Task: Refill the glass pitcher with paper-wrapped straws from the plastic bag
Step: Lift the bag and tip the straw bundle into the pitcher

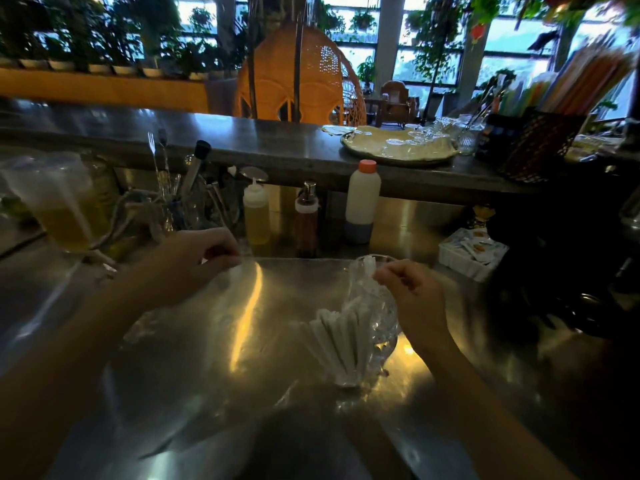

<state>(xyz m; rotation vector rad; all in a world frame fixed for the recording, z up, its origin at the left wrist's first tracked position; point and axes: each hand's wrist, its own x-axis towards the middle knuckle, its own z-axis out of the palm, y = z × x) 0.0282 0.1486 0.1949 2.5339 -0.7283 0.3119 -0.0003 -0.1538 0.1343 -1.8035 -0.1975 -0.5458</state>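
On the steel counter (207, 393), plastic bag (372, 306) of paper-wrapped straws (341, 344) sits mid-right. Right hand (412, 296) pinches bag top; left hand (194, 261) pinches clear plastic.

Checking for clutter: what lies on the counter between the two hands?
In the head view, only bare steel counter with glare lies between left hand and right hand.

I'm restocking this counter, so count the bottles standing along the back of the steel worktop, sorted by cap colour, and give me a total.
Orange cap, white bottle: 1
Clear nozzle cap, squeeze bottle of yellow liquid: 1
Shiny metal-looking cap, dark reddish bottle: 1
Total: 3
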